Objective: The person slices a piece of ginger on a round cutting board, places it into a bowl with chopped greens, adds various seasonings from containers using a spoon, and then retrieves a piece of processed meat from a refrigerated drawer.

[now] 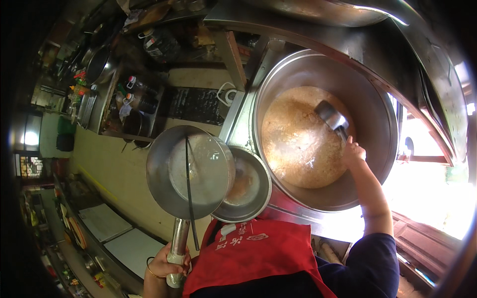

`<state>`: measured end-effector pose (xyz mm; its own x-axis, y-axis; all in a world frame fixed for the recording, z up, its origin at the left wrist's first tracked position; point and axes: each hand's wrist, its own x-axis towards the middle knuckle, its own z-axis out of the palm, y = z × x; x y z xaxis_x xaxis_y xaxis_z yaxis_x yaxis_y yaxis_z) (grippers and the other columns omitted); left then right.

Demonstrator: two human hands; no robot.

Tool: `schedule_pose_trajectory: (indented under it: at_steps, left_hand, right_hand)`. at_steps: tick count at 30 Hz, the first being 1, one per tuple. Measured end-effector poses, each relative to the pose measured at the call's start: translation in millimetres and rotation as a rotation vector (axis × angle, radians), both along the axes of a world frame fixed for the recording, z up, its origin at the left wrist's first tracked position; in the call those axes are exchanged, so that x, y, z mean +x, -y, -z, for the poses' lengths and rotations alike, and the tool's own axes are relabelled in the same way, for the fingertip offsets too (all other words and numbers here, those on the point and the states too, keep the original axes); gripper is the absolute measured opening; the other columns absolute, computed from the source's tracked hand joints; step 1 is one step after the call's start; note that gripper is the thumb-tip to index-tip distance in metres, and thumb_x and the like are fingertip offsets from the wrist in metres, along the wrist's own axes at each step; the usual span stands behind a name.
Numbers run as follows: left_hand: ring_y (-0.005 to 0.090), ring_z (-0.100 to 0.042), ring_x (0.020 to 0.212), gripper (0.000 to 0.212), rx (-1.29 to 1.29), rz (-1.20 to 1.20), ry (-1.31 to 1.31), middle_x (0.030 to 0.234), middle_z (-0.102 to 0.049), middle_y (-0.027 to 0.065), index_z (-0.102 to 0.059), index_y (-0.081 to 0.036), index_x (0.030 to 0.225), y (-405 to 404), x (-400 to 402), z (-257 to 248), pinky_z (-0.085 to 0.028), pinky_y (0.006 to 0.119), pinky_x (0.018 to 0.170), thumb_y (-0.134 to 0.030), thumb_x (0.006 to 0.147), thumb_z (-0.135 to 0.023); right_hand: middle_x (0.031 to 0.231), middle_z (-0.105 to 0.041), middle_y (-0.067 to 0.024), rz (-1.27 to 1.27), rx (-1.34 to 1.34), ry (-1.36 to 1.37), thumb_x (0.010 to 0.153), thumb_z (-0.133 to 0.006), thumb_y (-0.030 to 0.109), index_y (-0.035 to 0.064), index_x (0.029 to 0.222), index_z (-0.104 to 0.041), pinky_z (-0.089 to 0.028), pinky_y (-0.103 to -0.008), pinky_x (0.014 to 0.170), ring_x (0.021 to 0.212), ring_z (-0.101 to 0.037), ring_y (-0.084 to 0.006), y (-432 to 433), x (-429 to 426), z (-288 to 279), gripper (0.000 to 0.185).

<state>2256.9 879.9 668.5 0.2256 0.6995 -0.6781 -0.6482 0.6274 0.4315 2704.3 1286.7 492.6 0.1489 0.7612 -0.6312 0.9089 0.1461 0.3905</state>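
My left hand (170, 262) grips the tape-wrapped handle (179, 249) of a deep metal saucepan (158, 171). A little cloudy liquid seems to lie on the saucepan's floor. Across its mouth runs a thin dark strip (189, 178); whether it touches the pan I cannot tell. My right hand (353, 153) is closed around the handle of a deep metal ladle (331, 114). The ladle is inside a large metal stockpot (376, 130), over brownish, cloudy broth (298, 149). Beside the stockpot and partly behind the saucepan is a metal bowl (257, 193) with brown residue in it.
A metal counter (346, 48) overhangs the stockpot's far side. A wooden-framed opening (421, 186) glares at the right. To the left, a low shelf holds dark bottles (147, 104), and a floor drain grate (193, 105) lies nearby. A long worktop with white boards (108, 223) stands at lower left.
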Motion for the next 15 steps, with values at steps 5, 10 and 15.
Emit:
schedule_pose_trajectory:
  at_steps: [5,10,15]
  left_hand:
    - [0.0252,-0.063,0.081,0.063,0.009,0.071,0.028,0.093,-0.055,0.0151,-0.042,0.001,0.121,-3,-5,4,-0.056,0.036,0.067,0.015,0.064,-0.063]
    - [0.0244,-0.062,0.079,0.065,0.002,0.043,0.01,0.093,-0.055,0.0154,-0.04,0.0,0.123,3,1,3,-0.054,0.035,0.068,0.016,0.064,-0.063]
    - [0.023,-0.06,0.079,0.065,0.024,0.04,-0.031,0.093,-0.055,0.0156,-0.041,-0.001,0.122,14,6,4,-0.053,0.033,0.068,0.016,0.064,-0.064]
  right_hand:
    - [0.116,-0.058,-0.0213,0.05,0.124,-0.293,0.081,-0.058,0.019,0.002,0.145,-0.016,-0.05,-0.0384,0.088,0.102,-0.062,-0.0317,7,14,50,0.078]
    - [0.123,-0.056,-0.0206,0.113,-0.167,-0.532,0.086,-0.048,0.016,0.0019,0.139,-0.029,-0.047,-0.0404,0.093,0.112,-0.058,-0.0316,16,-50,57,0.058]
    - [0.119,-0.059,-0.0206,0.152,-0.267,-0.449,0.083,-0.053,0.014,0.0028,0.128,-0.039,-0.048,-0.042,0.094,0.112,-0.058,-0.032,9,-64,79,0.048]
